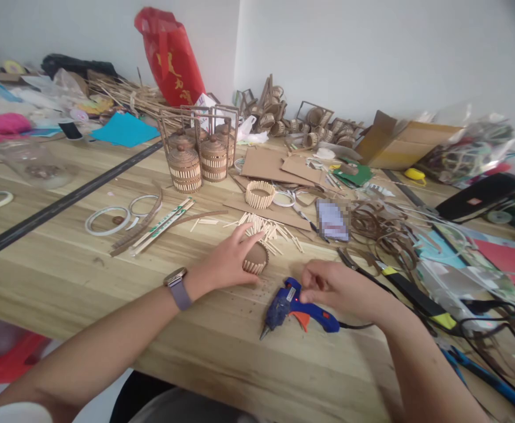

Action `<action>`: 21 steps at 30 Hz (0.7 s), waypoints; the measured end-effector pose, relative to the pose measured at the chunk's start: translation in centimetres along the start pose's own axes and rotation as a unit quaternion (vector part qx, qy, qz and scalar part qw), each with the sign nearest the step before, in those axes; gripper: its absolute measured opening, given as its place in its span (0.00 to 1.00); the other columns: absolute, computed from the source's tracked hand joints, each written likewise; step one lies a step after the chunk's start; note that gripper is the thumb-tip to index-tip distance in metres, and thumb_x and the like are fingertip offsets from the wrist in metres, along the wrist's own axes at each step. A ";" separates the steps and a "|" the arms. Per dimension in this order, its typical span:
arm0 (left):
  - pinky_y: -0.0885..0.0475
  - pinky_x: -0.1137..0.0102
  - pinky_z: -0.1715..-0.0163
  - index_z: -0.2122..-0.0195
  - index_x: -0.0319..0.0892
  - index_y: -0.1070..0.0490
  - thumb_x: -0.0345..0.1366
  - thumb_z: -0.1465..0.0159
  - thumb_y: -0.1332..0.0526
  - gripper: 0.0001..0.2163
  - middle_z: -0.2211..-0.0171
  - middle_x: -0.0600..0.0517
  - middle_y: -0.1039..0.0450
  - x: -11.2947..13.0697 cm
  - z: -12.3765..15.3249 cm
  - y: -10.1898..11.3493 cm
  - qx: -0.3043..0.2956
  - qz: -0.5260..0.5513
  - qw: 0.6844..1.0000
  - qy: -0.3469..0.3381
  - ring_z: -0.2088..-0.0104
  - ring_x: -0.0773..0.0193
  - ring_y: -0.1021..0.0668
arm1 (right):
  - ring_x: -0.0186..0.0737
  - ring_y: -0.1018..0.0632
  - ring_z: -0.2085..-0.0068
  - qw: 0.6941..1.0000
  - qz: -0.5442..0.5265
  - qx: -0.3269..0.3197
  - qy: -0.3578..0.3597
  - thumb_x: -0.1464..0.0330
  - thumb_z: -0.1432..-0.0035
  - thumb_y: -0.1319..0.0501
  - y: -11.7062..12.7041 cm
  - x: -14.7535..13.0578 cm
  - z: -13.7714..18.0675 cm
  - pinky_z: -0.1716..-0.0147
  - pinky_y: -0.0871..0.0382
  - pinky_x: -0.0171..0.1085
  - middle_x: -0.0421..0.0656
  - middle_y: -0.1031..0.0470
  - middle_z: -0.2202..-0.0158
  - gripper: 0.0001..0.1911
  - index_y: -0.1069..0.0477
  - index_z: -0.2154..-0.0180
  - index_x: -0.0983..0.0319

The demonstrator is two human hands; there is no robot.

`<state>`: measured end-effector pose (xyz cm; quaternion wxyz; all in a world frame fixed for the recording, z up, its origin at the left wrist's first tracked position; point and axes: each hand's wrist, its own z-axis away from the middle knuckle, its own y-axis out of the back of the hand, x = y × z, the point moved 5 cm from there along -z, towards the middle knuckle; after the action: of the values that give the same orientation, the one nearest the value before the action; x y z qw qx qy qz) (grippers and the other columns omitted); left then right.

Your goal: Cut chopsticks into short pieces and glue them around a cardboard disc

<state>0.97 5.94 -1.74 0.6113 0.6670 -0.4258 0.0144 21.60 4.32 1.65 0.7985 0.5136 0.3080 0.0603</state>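
Nearest, on the wooden table: blue glue gun lying on its side, nozzle toward the near edge, orange trigger underneath, black cord trailing right. Right hand resting over the gun's rear end, fingers curled loosely and touching it; whether truly gripping, cannot tell. Left hand, watch on the wrist, cupped over a small round stick-walled basket, fingertips pressing its rim and top, holding it down against the table just left of the gun.

Just behind the basket: scattered heap of short sticks. Left of that, long chopsticks and white tape rings. Right of the hands, tangle of brown strips and a yellow-and-black tool.

Farther back: an open stick ring on cardboard sheets, then three finished lidded baskets inside wire-like frames.

Against the wall: red bag, pile of coiled pieces, cardboard box.
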 end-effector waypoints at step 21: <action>0.31 0.52 0.46 0.37 0.47 0.51 0.36 0.45 0.31 0.39 0.34 0.39 0.53 0.7 0.4 -0.7 0.030 -0.055 0.998 0.017 0.38 0.42 0.37 | 0.38 0.30 0.69 0.910 -0.379 0.166 -0.019 0.56 0.55 0.32 -1.1 3.4 1.0 0.70 0.35 0.35 0.40 0.30 0.69 0.22 0.33 0.61 0.59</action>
<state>1.59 5.13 -2.02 0.5979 0.7073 -0.3771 0.0053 24.65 4.50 -0.46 0.6700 0.4844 0.4702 -0.3088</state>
